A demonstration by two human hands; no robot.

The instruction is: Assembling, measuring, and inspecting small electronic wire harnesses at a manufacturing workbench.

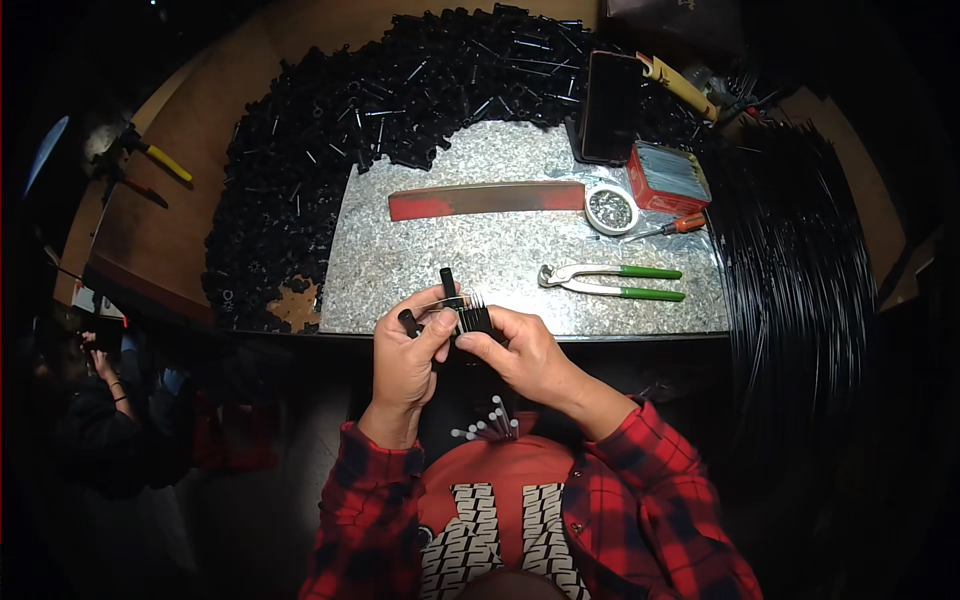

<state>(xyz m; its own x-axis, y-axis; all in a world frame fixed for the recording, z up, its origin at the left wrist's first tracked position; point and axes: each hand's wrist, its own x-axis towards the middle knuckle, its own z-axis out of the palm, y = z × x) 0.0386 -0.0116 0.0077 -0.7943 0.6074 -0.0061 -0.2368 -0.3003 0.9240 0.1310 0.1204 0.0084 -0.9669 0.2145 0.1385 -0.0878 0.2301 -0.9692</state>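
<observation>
My left hand [405,355] and my right hand [525,352] meet at the near edge of a grey metal sheet [500,250]. Together they grip a small black plastic part [470,316] with thin metal pins sticking up from it. The left hand also pinches short black plastic pieces [447,282] that poke out above and beside its fingers. Several white-tipped pins [490,420] stand in a dark holder in my lap, just below the hands.
A big heap of black plastic parts [330,130] curves around the sheet's left and back. On the sheet lie a red metal bar [485,199], green-handled pincers [610,282], a round tin of small metal bits [611,209], a red box [668,178] and a screwdriver [672,226]. Black wire coils [790,260] fill the right.
</observation>
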